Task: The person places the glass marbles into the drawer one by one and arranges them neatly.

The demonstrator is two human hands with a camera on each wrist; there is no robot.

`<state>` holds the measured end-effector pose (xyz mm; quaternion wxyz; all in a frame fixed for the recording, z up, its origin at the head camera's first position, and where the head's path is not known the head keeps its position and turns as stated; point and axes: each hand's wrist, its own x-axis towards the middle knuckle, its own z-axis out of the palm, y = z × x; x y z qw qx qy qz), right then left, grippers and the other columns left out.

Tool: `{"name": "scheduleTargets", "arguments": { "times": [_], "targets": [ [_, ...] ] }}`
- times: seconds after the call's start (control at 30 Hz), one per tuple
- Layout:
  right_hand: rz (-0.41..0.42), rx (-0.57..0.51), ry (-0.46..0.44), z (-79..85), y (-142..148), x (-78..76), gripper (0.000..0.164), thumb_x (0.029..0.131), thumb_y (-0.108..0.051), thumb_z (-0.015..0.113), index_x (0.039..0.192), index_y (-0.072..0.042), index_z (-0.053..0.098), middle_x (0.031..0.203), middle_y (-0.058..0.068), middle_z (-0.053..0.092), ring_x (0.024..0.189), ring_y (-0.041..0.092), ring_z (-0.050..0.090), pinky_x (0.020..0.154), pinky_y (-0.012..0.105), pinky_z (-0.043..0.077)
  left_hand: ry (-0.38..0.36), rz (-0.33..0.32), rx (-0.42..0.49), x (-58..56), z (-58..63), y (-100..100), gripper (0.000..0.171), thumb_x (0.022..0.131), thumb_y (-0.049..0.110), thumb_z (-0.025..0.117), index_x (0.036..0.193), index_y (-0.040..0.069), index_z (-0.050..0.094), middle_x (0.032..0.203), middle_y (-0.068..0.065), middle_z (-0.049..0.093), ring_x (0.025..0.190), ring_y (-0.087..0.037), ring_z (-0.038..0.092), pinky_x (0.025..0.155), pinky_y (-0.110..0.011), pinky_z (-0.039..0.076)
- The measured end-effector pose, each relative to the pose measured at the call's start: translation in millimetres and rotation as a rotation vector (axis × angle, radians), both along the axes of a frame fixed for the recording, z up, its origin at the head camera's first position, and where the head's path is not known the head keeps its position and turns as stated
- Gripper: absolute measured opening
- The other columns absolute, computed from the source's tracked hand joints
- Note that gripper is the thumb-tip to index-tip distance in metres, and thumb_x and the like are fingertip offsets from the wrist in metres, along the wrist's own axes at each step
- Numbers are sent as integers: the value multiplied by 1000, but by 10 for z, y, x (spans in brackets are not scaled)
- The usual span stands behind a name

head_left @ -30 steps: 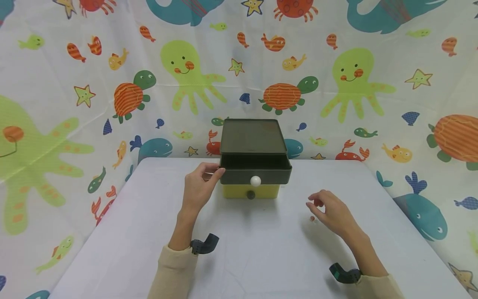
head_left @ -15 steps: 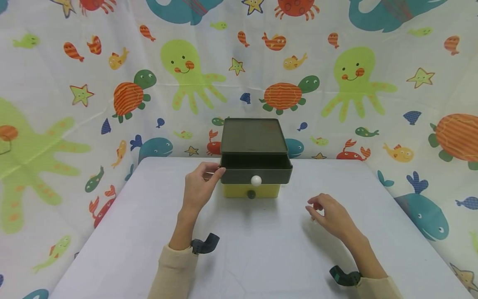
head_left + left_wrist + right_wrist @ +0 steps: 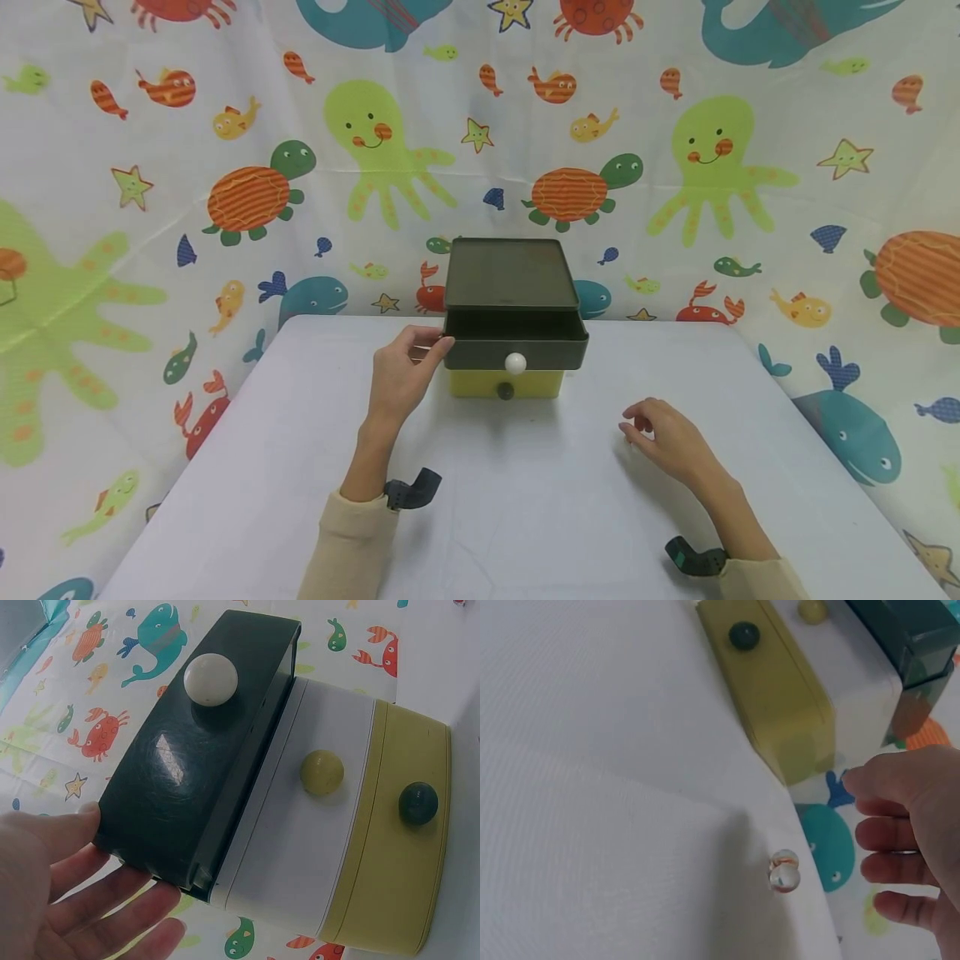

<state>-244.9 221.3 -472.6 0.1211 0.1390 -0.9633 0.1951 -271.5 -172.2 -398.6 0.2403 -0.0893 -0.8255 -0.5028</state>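
Note:
A small chest of drawers (image 3: 300, 795) has a dark green top drawer (image 3: 480, 354) with a white knob, pulled out. Beneath it are a white drawer (image 3: 289, 817) and a yellow drawer (image 3: 397, 862). My left hand (image 3: 402, 371) holds the left corner of the green drawer, thumb on its front and fingers at its side. To the right, my right hand (image 3: 667, 442) hovers over the table with loosely curled fingers and nothing in them. Two clear marbles (image 3: 784, 879), one with an orange swirl, lie together below it; in the head view the fingers mostly hide them.
The chest stands toward the back of the white table (image 3: 495, 500), near its far edge. Behind hangs a white cloth (image 3: 510, 158) printed with sea animals. Both wrists wear a dark camera mount, such as the left wrist camera (image 3: 412, 489).
My right hand has dropped slightly toward the table, and its fingers now cover most of the marbles in the head view. The left hand and the open drawer keep their place.

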Motion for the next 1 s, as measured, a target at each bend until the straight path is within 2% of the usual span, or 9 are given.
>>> {"name": "scheduleTargets", "arguments": {
  "times": [0.27, 0.73, 1.0],
  "targets": [
    [-29, 17, -56, -71, 24, -27, 23, 90, -23, 75, 108, -9, 70, 88, 0, 63, 82, 12, 56, 72, 28, 56, 2, -2, -2, 3, 2, 2, 36, 93, 37, 72, 116, 9, 69, 110, -9, 76, 92, -24, 72, 83, -42, 62],
    [-30, 46, -145, -174, 89, -95, 26, 91, -26, 73, 109, -8, 70, 84, -2, 60, 79, 13, 52, 67, 25, 48, -12, -3, 0, 34, 33, 12, 36, 93, 37, 72, 116, 9, 69, 111, -9, 75, 93, -24, 72, 84, -42, 62],
    [-49, 42, -197, -215, 91, -84, 24, 91, -23, 73, 109, -8, 70, 84, -2, 60, 78, 13, 52, 68, 27, 48, -12, -2, -5, 39, 34, 10, 36, 93, 37, 72, 116, 9, 69, 111, -9, 75, 93, -24, 72, 84, -42, 62]
  ]
}}
